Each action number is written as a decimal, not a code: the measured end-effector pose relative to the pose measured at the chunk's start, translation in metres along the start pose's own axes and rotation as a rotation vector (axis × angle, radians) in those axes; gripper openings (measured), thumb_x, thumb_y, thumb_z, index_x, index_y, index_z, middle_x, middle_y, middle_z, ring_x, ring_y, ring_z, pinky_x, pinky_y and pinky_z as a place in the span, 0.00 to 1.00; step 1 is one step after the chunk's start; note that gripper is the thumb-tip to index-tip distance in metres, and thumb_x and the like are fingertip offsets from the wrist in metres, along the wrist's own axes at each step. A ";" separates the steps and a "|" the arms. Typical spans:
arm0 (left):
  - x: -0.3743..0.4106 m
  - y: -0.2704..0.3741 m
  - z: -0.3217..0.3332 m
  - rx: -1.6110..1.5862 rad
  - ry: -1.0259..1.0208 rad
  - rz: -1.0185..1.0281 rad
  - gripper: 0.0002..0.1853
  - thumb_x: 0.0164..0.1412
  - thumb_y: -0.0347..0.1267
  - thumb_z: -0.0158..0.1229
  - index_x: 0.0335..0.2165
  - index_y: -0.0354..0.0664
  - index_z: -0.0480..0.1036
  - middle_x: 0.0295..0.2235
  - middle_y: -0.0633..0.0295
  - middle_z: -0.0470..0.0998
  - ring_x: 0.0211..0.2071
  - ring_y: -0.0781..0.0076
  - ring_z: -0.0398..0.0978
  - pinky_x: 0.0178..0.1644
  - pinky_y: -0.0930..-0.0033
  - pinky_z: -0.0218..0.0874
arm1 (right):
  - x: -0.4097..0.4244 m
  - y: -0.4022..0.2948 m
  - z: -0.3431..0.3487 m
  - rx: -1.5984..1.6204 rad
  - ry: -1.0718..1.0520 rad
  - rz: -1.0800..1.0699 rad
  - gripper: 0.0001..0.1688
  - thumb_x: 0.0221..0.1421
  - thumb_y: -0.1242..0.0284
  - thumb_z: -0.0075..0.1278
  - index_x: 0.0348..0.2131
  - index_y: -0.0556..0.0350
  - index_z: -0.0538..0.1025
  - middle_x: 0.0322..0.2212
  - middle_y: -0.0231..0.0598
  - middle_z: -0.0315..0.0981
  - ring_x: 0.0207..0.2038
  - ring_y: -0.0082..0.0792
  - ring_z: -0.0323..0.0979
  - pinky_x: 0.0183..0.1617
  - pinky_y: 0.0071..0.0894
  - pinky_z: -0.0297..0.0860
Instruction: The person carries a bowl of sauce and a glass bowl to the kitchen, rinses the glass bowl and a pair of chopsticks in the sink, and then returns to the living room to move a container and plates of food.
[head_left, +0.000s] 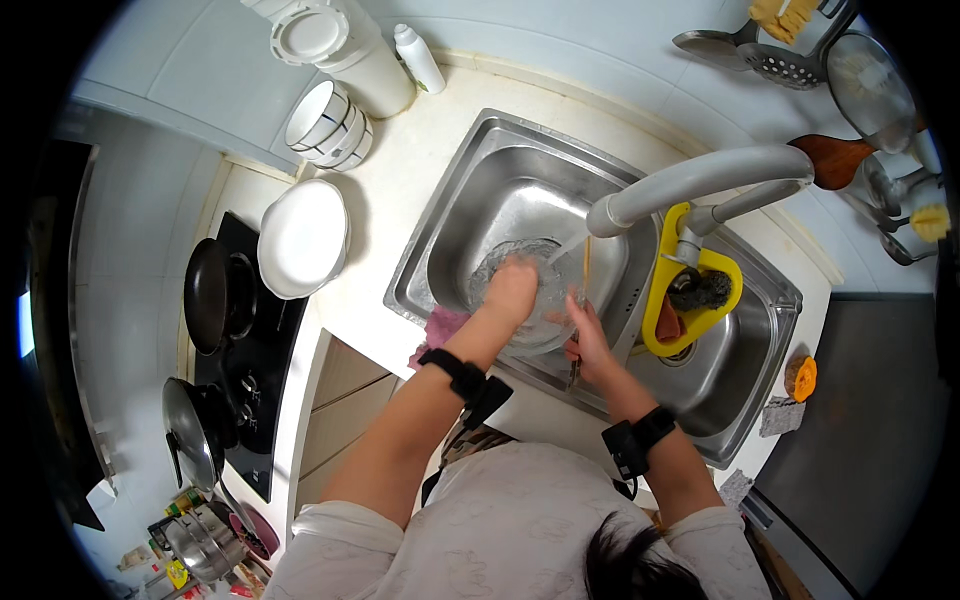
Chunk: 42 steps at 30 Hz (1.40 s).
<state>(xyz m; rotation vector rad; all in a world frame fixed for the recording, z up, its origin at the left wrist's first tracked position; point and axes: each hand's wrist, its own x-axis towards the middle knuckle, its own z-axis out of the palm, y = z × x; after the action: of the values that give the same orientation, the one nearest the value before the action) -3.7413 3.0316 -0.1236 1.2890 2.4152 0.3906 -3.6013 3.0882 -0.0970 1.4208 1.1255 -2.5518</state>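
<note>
Water runs from the grey faucet (611, 215) into the left basin of the steel sink (517, 169). My left hand (514, 289), its fingers blurred, is low in that basin at a clear glass bowl (536, 330); whether it holds anything cannot be told. To its right, my right hand (591, 341) is closed around thin wooden chopsticks (587, 259), beside the bowl's right side. A pink cloth (444, 330) lies over the sink's front edge, left of my left forearm.
A yellow corner basket (697, 330) with a dark scourer hangs by the right basin. White bowls (304, 240) and patterned bowls (330, 127) stand left of the sink. The black cooktop (259, 375) is farther left. Utensils, among them a slotted skimmer (784, 66), hang at upper right.
</note>
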 end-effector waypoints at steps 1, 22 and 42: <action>0.004 -0.003 0.013 -0.207 0.115 -0.039 0.13 0.42 0.25 0.51 0.31 0.30 0.65 0.29 0.47 0.68 0.32 0.53 0.68 0.36 0.62 0.61 | 0.000 0.003 0.000 -0.019 -0.003 0.004 0.32 0.47 0.48 0.38 0.47 0.43 0.56 0.29 0.31 0.65 0.10 0.14 0.43 0.12 0.12 0.44; 0.021 0.020 0.015 -0.430 -0.306 0.246 0.11 0.40 0.22 0.51 0.29 0.38 0.66 0.28 0.51 0.69 0.32 0.56 0.68 0.35 0.66 0.58 | 0.014 -0.024 -0.006 0.119 0.025 0.174 0.26 0.42 0.48 0.43 0.34 0.45 0.62 0.20 0.25 0.53 0.11 0.16 0.45 0.13 0.15 0.45; 0.034 0.014 0.014 -0.733 -0.115 -0.374 0.15 0.42 0.24 0.50 0.34 0.41 0.66 0.31 0.57 0.71 0.30 0.62 0.69 0.34 0.69 0.61 | 0.014 -0.005 0.004 0.236 -0.019 0.031 0.21 0.48 0.52 0.40 0.34 0.45 0.61 0.19 0.25 0.60 0.11 0.15 0.45 0.14 0.14 0.47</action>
<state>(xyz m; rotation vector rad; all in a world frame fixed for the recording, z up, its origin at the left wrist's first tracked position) -3.7417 3.0683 -0.1372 0.5156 2.0379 0.9395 -3.6136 3.0938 -0.1033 1.4405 0.8142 -2.7449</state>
